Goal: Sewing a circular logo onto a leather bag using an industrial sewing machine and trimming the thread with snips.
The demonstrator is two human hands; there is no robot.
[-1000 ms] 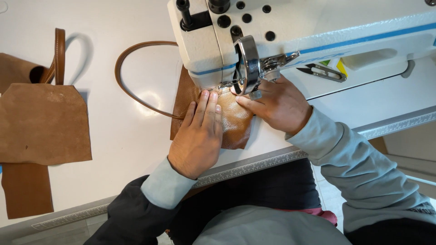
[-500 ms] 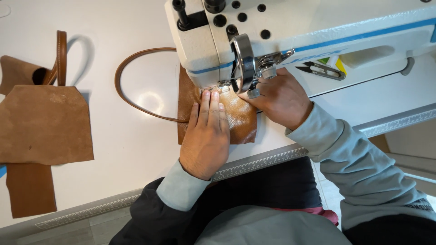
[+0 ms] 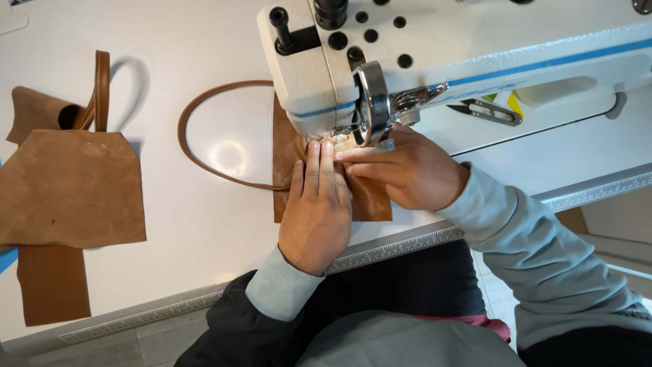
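Leather panel [image 3: 370, 198], brown, is pressed flat on the white bench [image 3: 204, 217] beneath the sewing machine [image 3: 435, 47], its long axis running twelve to six. The left hand [image 3: 316, 207] lies flat on it, fingers towards twelve; no grip is closed. The right hand [image 3: 407, 170] enters from three, fingertips pinning the edge beside the presser foot [image 3: 353, 132]. The strap loop [image 3: 217, 136] trails towards nine.

The sewing machine head [image 3: 407, 61] overhangs the brown leather piece [image 3: 370, 200], leaving only a low gap beneath it, already filled by the left hand [image 3: 316, 204] and right hand [image 3: 407, 170]. A looped strap [image 3: 197, 156] lies on the tabletop [image 3: 204, 224] just left. Farther left, leather pieces [image 3: 68, 190] crowd the edge; bare tabletop lies between.
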